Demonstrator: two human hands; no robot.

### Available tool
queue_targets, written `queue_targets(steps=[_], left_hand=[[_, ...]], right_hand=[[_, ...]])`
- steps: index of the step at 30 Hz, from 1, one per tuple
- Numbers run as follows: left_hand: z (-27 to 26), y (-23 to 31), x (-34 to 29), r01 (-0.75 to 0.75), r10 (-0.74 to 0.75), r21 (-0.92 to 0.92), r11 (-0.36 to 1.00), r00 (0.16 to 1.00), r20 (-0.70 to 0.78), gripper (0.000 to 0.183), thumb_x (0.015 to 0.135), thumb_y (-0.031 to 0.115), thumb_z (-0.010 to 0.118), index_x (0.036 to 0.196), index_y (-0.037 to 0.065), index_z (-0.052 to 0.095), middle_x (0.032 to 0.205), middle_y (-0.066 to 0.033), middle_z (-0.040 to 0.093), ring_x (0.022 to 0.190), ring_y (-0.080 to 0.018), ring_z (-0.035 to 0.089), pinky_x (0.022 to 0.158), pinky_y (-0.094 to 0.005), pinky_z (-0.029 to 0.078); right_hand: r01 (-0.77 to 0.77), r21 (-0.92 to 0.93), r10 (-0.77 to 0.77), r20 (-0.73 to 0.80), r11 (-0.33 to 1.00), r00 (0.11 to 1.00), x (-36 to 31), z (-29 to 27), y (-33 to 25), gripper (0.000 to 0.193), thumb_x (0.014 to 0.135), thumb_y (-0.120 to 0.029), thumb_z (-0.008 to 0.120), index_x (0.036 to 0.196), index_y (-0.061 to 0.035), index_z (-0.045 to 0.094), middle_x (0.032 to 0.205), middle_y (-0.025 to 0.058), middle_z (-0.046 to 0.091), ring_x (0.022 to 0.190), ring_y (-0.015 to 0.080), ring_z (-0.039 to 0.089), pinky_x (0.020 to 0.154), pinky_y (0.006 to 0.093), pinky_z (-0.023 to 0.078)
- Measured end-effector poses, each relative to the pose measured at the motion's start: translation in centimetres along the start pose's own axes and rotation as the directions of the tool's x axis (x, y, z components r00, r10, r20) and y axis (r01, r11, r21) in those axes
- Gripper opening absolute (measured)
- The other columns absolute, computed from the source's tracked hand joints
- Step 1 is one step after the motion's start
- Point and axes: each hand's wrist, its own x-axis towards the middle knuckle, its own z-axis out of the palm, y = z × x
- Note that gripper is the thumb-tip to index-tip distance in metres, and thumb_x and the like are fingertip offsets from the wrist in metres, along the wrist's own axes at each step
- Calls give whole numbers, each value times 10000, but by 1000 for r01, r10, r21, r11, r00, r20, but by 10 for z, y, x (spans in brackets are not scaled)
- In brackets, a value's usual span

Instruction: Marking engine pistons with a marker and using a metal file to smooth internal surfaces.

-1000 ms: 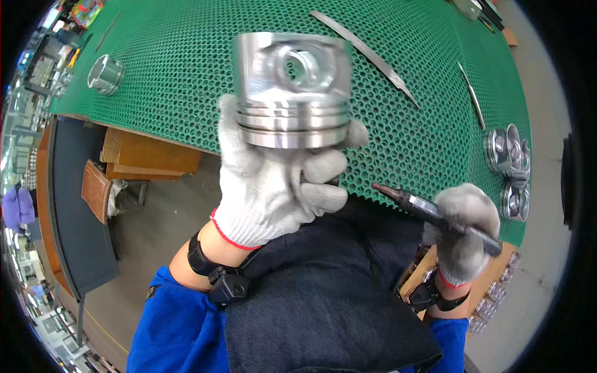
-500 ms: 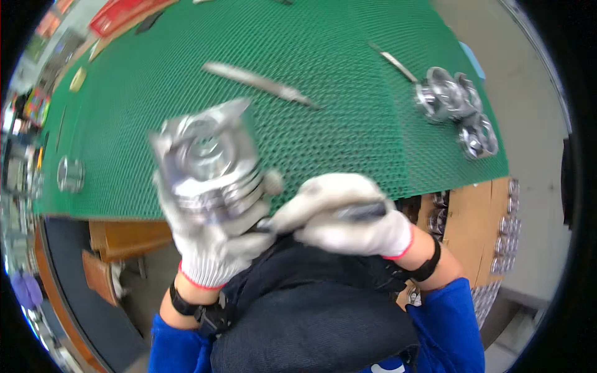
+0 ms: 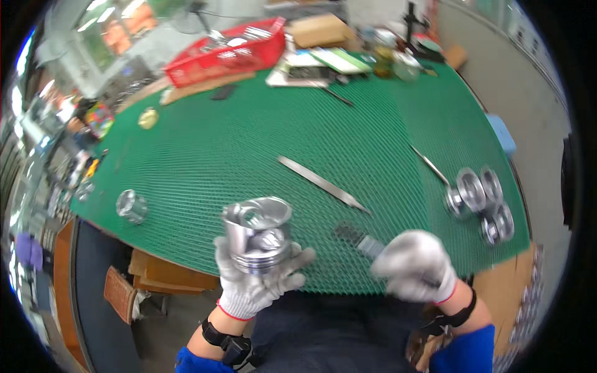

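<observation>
A shiny metal piston [image 3: 260,239] stands upright on the palm of my left hand [image 3: 252,286], which wears a white knit glove. The glove's fingers curve round its ringed lower part and partly spread at the right. My right hand [image 3: 416,267], gloved too and smeared by motion, is closed near the front edge of the green mat [image 3: 348,137]. From its fist a blurred grey-handled tool [image 3: 371,247] with a dark end points up and left; its exact kind is unclear. A flat metal file [image 3: 320,182] lies on the mat beyond my hands.
Several pistons [image 3: 471,189] are grouped at the right edge, beside a thin metal rod [image 3: 430,165]. Another piston [image 3: 132,206] sits at the left. Along the back are a red bin [image 3: 227,56] of metal parts, a cardboard box [image 3: 320,31] and jars [image 3: 407,65].
My hands have moved apart: the right one went right with the tool, away from the piston. The piston has been tilted more upright in my left hand. The view has swung up, showing the table's back.
</observation>
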Motion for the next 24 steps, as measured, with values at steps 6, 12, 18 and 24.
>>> queue_targets(steps=[6, 12, 18, 24], left_hand=[[-25, 33, -26, 123, -74, 256, 959, 978, -195, 846, 819, 601, 672, 1432, 93, 386, 1236, -248, 564, 975, -400, 647, 715, -386, 632], [56, 105, 40, -35, 193, 437, 899, 926, -323, 530, 978, 577, 418, 1353, 211, 496, 1130, -148, 650, 734, -218, 625, 520, -267, 504], [169, 141, 126, -612, 508, 419, 671, 791, 342, 666, 988, 452, 522, 1413, -25, 332, 1368, -283, 444, 1218, -369, 525, 1011, -473, 487], [82, 32, 64, -213, -482, 977, -15, 858, 180, 889, 860, 325, 751, 1510, 0, 239, 1460, -187, 432, 1276, -322, 502, 1038, -419, 438]], right_hand=[[-456, -836, 555, -234, 304, 799, -12, -48, 89, 555, 815, 34, 539, 1319, -200, 515, 1231, 163, 570, 1074, 373, 587, 889, 448, 523], [-435, -894, 758, -358, -109, 545, -40, -72, 161, 528, 901, -16, 477, 1380, -238, 469, 1181, 193, 595, 1028, 358, 625, 831, 462, 545], [-515, -833, 732, -478, -203, 486, -72, -77, 166, 543, 885, -9, 502, 1394, -190, 458, 1086, 187, 595, 993, 357, 626, 802, 444, 540], [-566, -625, 372, -427, 538, 824, -23, -63, 96, 421, 814, 5, 497, 1215, -88, 587, 984, 221, 564, 863, 415, 612, 746, 470, 522]])
